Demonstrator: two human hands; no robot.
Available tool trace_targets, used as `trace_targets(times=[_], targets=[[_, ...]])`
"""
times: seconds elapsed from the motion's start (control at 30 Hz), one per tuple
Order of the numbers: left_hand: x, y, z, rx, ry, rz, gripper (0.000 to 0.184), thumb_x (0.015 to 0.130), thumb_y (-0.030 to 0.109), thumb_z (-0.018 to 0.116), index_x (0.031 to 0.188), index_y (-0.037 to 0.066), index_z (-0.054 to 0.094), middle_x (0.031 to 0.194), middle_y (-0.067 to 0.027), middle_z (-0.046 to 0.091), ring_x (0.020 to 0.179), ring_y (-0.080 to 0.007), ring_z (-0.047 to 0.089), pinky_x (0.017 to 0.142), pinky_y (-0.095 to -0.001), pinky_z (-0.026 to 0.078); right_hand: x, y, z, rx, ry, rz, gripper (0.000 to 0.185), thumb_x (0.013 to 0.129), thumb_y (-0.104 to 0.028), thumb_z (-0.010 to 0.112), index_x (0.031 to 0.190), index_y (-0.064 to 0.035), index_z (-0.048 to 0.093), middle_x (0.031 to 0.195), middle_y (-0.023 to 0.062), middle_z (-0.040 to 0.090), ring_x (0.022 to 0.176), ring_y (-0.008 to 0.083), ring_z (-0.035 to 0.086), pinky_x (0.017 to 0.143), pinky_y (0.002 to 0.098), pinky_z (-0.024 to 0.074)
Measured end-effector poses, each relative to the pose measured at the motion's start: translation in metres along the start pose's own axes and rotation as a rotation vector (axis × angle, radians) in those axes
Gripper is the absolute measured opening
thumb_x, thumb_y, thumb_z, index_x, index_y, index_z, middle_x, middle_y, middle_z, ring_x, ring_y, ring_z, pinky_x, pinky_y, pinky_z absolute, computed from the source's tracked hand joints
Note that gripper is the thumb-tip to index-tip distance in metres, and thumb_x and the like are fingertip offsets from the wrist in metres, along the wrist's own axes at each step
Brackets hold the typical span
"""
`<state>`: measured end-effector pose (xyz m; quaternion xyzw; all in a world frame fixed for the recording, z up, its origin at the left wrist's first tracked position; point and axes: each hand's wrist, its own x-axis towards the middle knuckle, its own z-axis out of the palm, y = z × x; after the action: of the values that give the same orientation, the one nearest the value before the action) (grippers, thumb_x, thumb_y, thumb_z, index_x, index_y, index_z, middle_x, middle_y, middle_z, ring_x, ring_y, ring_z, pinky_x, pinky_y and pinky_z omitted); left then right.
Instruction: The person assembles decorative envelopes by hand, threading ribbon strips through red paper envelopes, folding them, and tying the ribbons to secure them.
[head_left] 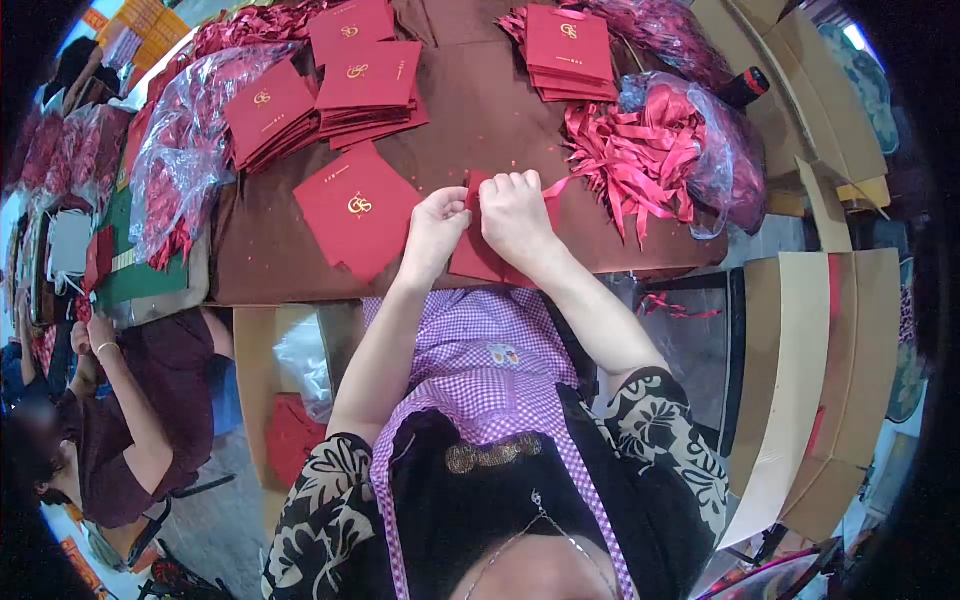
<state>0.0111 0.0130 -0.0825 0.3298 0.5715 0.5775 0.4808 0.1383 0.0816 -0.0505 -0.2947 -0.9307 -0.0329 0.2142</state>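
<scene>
My left hand is closed in a pinch beside a flat red paper bag; what its fingertips hold is hidden. Close against it, my right hand is curled into a fist over the same bag. A pinkish-red ribbon runs out from the right side of this fist. The bag lies at the table's front edge, partly covered by both hands. Just left of my left hand lies another red paper bag with a gold emblem.
Stacks of red bags stand at the back left, another stack at the back right. Loose ribbons spill from a plastic bag on the right. Cardboard boxes stand at right. A co-worker sits at left.
</scene>
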Motion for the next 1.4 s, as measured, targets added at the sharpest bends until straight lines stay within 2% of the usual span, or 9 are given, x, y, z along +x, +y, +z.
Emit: trace_targets(times=[0.2,0.33,0.53,0.7,0.93,1.13,1.23,1.3,1.4], targets=[[-0.004,0.003,0.005,-0.112,-0.038,0.014,0.033,0.082,-0.008,0.054,0.115,-0.007,0.057,0.091,-0.0026,0.062,0.082,-0.0083,0.058,0.078,-0.022,0.048,-0.002,0.0,0.007,0.048,-0.01,-0.002,0.009,0.073,-0.011,0.055,0.077,-0.0037,0.057,0.073,0.0135,0.059,0.072,0.0284,0.057,0.073,0.0411,0.0388],[-0.008,0.019,0.005,-0.011,0.021,0.004,0.029,0.087,0.001,0.053,0.114,-0.004,0.06,0.082,0.0006,0.06,0.072,-0.005,0.053,0.066,-0.02,0.045,0.003,0.013,-0.012,0.473,-0.066,0.255,0.01,0.076,-0.011,0.061,0.081,-0.0027,0.058,0.079,0.0146,0.063,0.078,0.0311,0.06,0.075,0.0421,0.0389],[-0.005,0.024,0.005,0.0,-0.049,-0.046,0.028,0.089,0.004,0.053,0.114,0.0,0.063,0.076,0.0032,0.06,0.064,-0.0029,0.05,0.06,-0.0195,0.043,-0.001,0.019,-0.005,0.483,0.063,0.189,0.009,0.074,-0.011,0.066,0.075,-0.0042,0.06,0.078,0.0093,0.062,0.082,0.0277,0.059,0.077,0.0397,0.0389],[-0.003,0.011,0.006,0.14,0.004,0.069,0.022,0.088,0.005,0.055,0.108,-0.001,0.064,0.079,0.0004,0.063,0.071,-0.0043,0.054,0.064,-0.0215,0.046,-0.004,0.021,-0.002,0.629,0.122,0.18,0.009,0.072,-0.01,0.067,0.072,-0.0037,0.06,0.077,0.0065,0.06,0.08,0.0261,0.058,0.075,0.0379,0.0404],[-0.003,0.011,0.006,0.39,0.058,0.228,0.018,0.087,0.006,0.058,0.101,-0.003,0.065,0.081,-0.005,0.067,0.076,-0.0078,0.059,0.067,-0.0248,0.049,0.012,0.028,-0.023,0.676,0.123,0.032,0.015,0.075,-0.007,0.064,0.09,-0.0062,0.066,0.093,0.0083,0.061,0.092,0.0257,0.058,0.084,0.038,0.0409],[-0.01,0.025,0.003,0.529,0.085,0.308,0.018,0.087,0.008,0.057,0.099,-0.003,0.065,0.078,-0.0064,0.068,0.07,-0.0111,0.061,0.063,-0.0254,0.048,0.019,0.035,-0.033,0.624,-0.208,-0.046,0.014,0.077,-0.007,0.063,0.09,-0.0101,0.064,0.089,0.005,0.059,0.094,0.0232,0.055,0.09,0.037,0.0345],[-0.007,0.025,-0.009,0.147,0.021,0.013,0.015,0.088,0.008,0.057,0.095,-0.002,0.065,0.076,-0.005,0.066,0.064,-0.0082,0.057,0.057,-0.0214,0.045,0.018,0.046,-0.032,0.623,-0.209,-0.07,0.007,0.078,-0.005,0.062,0.084,-0.0071,0.062,0.082,0.0071,0.059,0.087,0.0252,0.057,0.081,0.0366,0.0411],[-0.001,0.026,-0.026,-0.025,0.076,-0.003,0.014,0.09,0.008,0.054,0.098,-0.001,0.061,0.08,-0.0058,0.066,0.063,-0.008,0.055,0.056,-0.021,0.046,0.018,0.057,-0.031,0.677,-0.185,-0.081,0.005,0.077,-0.003,0.061,0.082,-0.0039,0.061,0.078,0.0097,0.059,0.081,0.0275,0.059,0.071,0.0357,0.046],[0.007,0.029,-0.051,-0.28,0.19,0.056,0.014,0.092,0.008,0.053,0.1,-0.001,0.06,0.08,-0.0069,0.063,0.062,-0.0093,0.054,0.055,-0.0205,0.045,0.017,0.066,-0.038,0.668,-0.192,-0.048,0.006,0.078,-0.002,0.061,0.083,-0.0033,0.06,0.08,0.0097,0.06,0.082,0.027,0.059,0.072,0.0347,0.0461]])
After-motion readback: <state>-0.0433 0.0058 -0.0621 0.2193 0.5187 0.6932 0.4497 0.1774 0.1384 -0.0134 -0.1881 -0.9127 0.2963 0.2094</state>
